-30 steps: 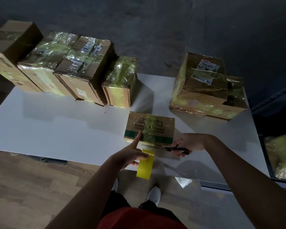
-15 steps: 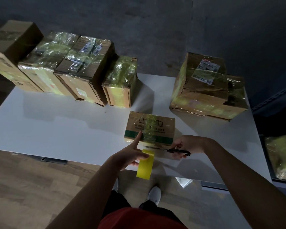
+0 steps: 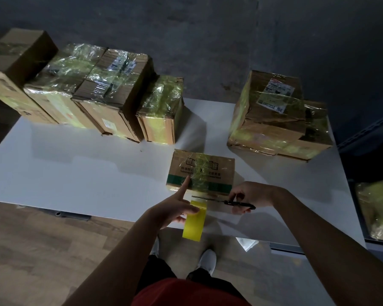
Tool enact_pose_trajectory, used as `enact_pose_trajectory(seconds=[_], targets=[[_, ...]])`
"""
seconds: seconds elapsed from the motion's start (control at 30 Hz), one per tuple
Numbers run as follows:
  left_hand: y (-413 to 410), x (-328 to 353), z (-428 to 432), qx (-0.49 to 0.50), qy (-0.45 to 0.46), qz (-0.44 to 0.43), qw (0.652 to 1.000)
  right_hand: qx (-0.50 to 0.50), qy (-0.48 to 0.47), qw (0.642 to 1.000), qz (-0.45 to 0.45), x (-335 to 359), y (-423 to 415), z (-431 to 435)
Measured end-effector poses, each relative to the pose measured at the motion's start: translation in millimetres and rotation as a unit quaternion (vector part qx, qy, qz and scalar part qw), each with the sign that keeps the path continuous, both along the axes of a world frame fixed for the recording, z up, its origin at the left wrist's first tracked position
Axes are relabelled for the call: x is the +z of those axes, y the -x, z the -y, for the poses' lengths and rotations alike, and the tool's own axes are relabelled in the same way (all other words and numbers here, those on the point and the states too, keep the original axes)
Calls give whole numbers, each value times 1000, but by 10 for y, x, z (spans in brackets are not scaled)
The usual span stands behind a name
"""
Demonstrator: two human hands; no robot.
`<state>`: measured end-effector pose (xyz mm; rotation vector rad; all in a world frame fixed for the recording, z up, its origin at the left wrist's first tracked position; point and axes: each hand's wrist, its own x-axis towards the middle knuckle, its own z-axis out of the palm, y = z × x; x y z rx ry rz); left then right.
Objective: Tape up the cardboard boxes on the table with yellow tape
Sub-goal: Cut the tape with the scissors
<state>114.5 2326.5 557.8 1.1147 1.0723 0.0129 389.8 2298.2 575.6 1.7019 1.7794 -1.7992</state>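
L hand (image 3: 174,209) gripped tape roll (image 3: 194,220), index on box (image 3: 201,172) | R hand (image 3: 250,195) gripped scissors (image 3: 223,200), blades just above roll

Dim, low-contrast view. Soft light from the far side falls brightest on the white rectangular tabletop (image 3: 80,180). The tape-wrapped brown cardboard boxes (image 3: 111,100) throw broad, soft-edged shadows toward the viewer, and glare flecks their glossy wrapping. The bright yellow tape roll (image 3: 194,226) alone stays saturated. The dark grey wall (image 3: 186,29) sinks into murk. Wide-angle distortion bows the table's edges; fine detail is soft.
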Motion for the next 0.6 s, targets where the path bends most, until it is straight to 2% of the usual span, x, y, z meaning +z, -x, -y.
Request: enact_pose_trajectory(seconds=[0.37, 0.6], targets=[[19, 146, -14, -38, 10, -36, 999, -22, 36, 999, 3, 43, -82, 180], [-18, 297, 22, -60, -3, -2, 998, -118, 58, 991, -27, 165, -238, 450]])
